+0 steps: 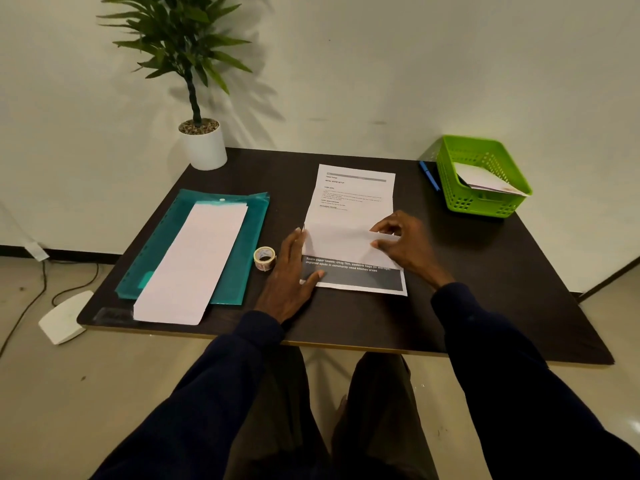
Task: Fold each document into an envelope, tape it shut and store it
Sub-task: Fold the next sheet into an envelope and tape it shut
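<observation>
The left hand (291, 271) is laid flat, fingers straight, on the left edge of the document (349, 202). The right hand (405, 247) is curled, pinching the folded flap. The document lies mid-table (485, 271). Edges should be squared before the crease is pressed. A tape roll (265, 258) is noted just beside it, a basket (485, 206) well apart.

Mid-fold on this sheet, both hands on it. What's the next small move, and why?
Probably lower the flap and crease it flat with the right hand. That hand pinches the flap's edge over the middle of the document, so the fold looks unfinished, while the left hand lies flat on its left edge, steadying it. The tape waits beside it.
</observation>
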